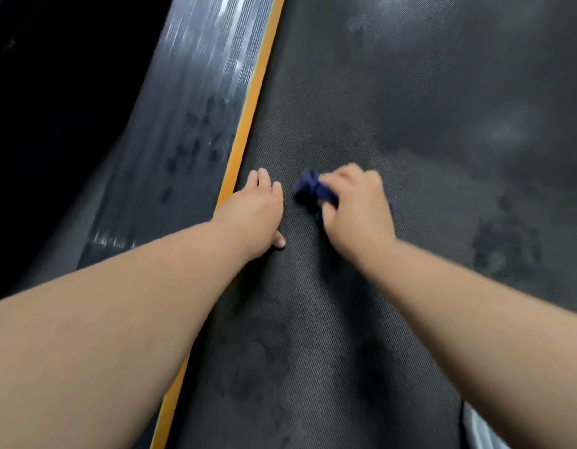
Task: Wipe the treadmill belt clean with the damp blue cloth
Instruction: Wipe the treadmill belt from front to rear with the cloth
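Head view, single frame, some motion blur throughout. Right hand (356, 210) is curled round a bunched dark blue cloth (309, 189) and holds it down on the treadmill belt (394, 108). Most of the cloth is hidden under the palm and fingers; one wad shows at the hand's left side and a sliver at its right edge. Left hand (256, 210) lies flat on the belt, fingers straight and close together, thumb tip showing below the palm; it holds nothing. It sits just beside the orange strip (248, 105) that borders the belt on the left, and near the cloth without touching it. Beyond the strip runs a ribbed grey side rail (196, 102) with smudged marks and glare. Belt surface shows dull, uneven patches; whether wet or dusty cannot be told. A pale object (478, 431) is cut off at the lower right edge, not identifiable. Far left is black, nothing discernible.
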Motion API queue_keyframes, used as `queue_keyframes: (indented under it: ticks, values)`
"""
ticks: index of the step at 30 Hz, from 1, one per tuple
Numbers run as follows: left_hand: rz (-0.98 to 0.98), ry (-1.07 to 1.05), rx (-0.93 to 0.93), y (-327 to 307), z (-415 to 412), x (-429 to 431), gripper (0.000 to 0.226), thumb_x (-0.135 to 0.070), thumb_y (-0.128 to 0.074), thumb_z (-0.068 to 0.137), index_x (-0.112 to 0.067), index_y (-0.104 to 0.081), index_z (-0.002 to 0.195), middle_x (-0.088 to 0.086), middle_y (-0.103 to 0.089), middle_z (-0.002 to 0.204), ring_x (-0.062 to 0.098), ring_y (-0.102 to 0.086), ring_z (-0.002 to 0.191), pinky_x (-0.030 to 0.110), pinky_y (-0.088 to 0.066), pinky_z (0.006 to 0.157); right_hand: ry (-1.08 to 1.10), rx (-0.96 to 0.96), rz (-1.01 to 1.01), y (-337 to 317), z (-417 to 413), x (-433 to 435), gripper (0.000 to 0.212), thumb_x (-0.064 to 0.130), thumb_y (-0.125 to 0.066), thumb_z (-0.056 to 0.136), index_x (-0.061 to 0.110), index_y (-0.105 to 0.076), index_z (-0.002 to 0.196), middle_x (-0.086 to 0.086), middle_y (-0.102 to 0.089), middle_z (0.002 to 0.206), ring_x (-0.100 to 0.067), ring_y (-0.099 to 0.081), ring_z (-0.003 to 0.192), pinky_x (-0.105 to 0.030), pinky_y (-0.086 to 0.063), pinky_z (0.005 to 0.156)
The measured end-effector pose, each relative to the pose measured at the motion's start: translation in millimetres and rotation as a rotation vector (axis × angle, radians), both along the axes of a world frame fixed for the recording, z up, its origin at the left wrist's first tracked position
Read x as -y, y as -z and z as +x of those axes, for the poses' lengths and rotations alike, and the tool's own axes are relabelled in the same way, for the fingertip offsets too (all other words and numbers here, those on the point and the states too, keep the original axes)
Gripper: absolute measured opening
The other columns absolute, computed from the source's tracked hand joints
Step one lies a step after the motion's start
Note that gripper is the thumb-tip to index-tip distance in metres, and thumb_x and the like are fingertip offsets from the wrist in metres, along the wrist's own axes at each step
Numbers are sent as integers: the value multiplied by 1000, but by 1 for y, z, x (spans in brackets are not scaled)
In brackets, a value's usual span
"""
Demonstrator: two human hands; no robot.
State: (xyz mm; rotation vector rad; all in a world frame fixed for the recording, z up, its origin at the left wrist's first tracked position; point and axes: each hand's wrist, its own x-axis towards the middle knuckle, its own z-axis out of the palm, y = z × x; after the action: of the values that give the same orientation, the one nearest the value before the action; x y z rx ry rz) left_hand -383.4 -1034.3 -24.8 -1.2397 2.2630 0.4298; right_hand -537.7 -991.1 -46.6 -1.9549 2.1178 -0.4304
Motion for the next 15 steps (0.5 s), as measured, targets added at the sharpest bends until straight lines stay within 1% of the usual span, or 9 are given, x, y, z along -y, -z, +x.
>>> queue_keyframes:
  ticks: [2, 4, 5, 6, 8, 10, 12, 14, 15]
  values:
    - [35, -17, 7, -6, -1, 1, 97, -48, -62, 84, 1, -9, 148, 26, 5, 155, 33, 1, 146, 37, -30, 109, -96, 46, 60, -4, 5, -33, 25, 15, -64, 81, 16, -68, 105, -5, -60, 108, -32, -47, 95, -39, -45, 86]
    - [44, -7, 16, -9, -6, 1, 94, -46, -61, 87, 2, -7, 148, 28, 6, 154, 36, 1, 145, 37, -26, 111, -174, 13, 104, -6, -6, -27, 29, 18, -62, 84, 19, -66, 113, -3, -58, 113, -31, -46, 100, -43, -46, 87]
    - [38, -2, 14, -10, -8, 1, 92, -45, -60, 87, 2, -10, 148, 29, 3, 153, 37, -1, 145, 37, -25, 111, -166, -20, 114, -5, -13, -14, 29, 20, -60, 86, 20, -65, 114, -2, -57, 117, -31, -45, 102, -42, -45, 88]
    - [34, -5, 11, -10, -9, 1, 90, -45, -61, 87, 3, -13, 147, 30, -1, 153, 38, -3, 144, 38, -27, 110, -125, -51, 104, -4, -20, 2, 28, 20, -57, 87, 21, -65, 114, -2, -56, 120, -31, -44, 104, -40, -44, 89]
    - [16, -7, 4, -8, -9, -1, 87, -47, -61, 87, 3, -19, 145, 30, -7, 150, 37, -9, 142, 36, -35, 105, 35, -90, 119, -3, -30, 37, 29, 17, -52, 89, 21, -64, 115, -2, -53, 124, -32, -42, 108, -34, -40, 89]
    - [14, -6, -22, -2, -4, -2, 89, -47, -59, 87, 4, -15, 146, 31, -2, 151, 37, -7, 143, 36, -35, 106, 187, -46, 111, 2, -27, 57, 31, 14, -51, 90, 19, -63, 118, -2, -51, 127, -31, -39, 113, -35, -39, 93]
    - [31, -15, -50, 1, -1, -1, 94, -46, -59, 87, 5, -8, 147, 31, 7, 152, 38, 0, 144, 38, -29, 110, 250, -30, 75, 8, -11, 49, 27, 14, -52, 88, 18, -64, 111, -3, -52, 124, -31, -40, 111, -38, -38, 92]
    - [32, -16, -55, 1, 1, -1, 96, -46, -60, 88, 5, -6, 147, 31, 8, 152, 38, 2, 144, 38, -27, 112, 155, -42, -3, 10, 5, 13, 16, 16, -52, 82, 18, -63, 93, -5, -56, 112, -33, -46, 99, -37, -38, 85]
    - [37, -24, -57, 0, 0, -1, 96, -46, -60, 88, 5, -5, 147, 31, 8, 152, 38, 2, 144, 38, -26, 112, 79, -22, -22, 9, 10, -10, 14, 17, -52, 78, 17, -63, 88, -5, -58, 106, -33, -48, 93, -37, -39, 83]
